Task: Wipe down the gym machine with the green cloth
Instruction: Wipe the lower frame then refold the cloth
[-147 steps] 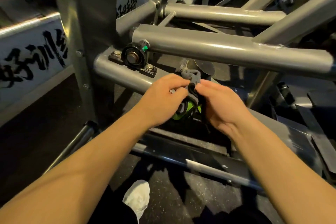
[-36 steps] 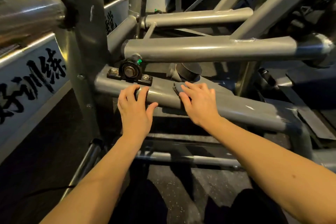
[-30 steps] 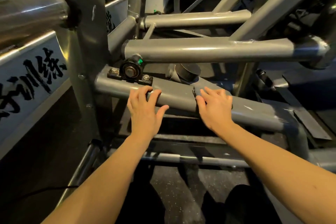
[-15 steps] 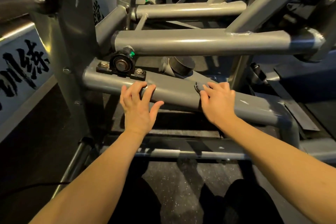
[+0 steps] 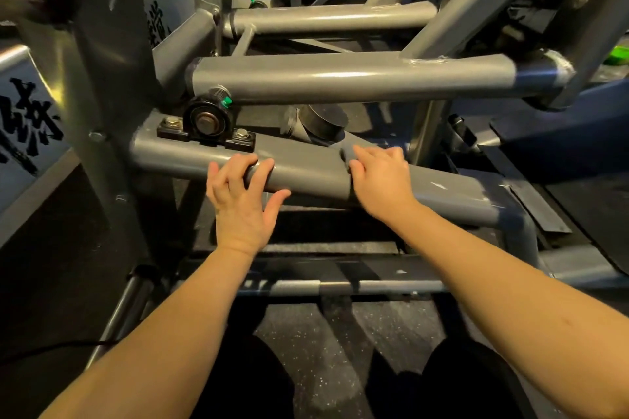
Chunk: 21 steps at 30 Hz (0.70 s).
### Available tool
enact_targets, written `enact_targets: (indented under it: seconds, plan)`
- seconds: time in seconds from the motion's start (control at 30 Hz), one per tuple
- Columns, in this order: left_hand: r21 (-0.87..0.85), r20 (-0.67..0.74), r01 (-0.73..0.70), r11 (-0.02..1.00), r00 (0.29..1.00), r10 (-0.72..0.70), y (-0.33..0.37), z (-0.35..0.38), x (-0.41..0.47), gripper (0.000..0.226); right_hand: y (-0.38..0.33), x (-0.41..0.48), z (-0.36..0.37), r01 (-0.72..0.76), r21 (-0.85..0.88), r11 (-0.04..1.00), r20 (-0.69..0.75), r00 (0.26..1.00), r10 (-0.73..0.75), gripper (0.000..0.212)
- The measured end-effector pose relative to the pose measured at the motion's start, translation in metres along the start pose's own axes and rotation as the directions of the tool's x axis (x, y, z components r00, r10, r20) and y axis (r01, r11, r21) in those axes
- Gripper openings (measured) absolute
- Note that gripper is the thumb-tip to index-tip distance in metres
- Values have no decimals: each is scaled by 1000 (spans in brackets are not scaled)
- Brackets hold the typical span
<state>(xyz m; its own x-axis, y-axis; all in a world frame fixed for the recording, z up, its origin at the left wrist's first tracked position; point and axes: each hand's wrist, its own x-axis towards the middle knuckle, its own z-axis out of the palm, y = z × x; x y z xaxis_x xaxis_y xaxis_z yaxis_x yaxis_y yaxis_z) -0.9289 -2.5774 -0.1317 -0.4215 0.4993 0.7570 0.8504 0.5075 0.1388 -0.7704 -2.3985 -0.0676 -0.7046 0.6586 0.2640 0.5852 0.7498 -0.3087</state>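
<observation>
The gym machine is a frame of grey tubes; its lower slanted tube runs across the middle of the view. My right hand lies on this tube with its fingers curled over the cloth. Only a dark sliver of the cloth shows at the thumb side; the rest is hidden under the palm. My left hand rests on the same tube further left, fingers spread and holding nothing.
A black bearing block is bolted to the tube just left of my left hand. A round black stopper sits behind the tube. A thick upper tube crosses above the hands. A low bar runs near the floor.
About five seconds ago both hands bunched the cloth together. Since then my right hand has slid it rightward along the lower tube, while my left hand rests on the tube.
</observation>
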Motion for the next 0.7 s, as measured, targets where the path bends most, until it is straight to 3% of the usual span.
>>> enact_targets:
  seconds: [0.07,0.13,0.23,0.3,0.4,0.47,0.7]
  plan:
    - [8,-3,-2,1000,1000,2,0,0,0,57,0,-3,-10,-86,68,994,42,996,84,22]
    - [6,-13,-11,1000,1000,11,-1,1,0,57,-10,-6,-22,-142,173,975,113,986,123,35]
    - [7,-32,-22,1000,999,22,-1,2,-1,58,-20,-9,-29,-104,345,933,140,988,59,41]
    - [9,-35,-25,1000,999,25,-2,3,-1,58,-21,-10,-26,79,315,946,95,989,-115,40]
    - [16,-31,-33,999,999,33,-3,4,-1,61,-14,-7,-17,270,59,961,87,958,-275,45]
    - [15,-46,-46,999,998,47,-5,7,-2,62,-12,-6,-9,309,-9,951,103,946,-306,52]
    - [51,-66,-74,996,995,77,-10,12,-3,55,-48,18,14,372,89,924,199,903,-382,58]
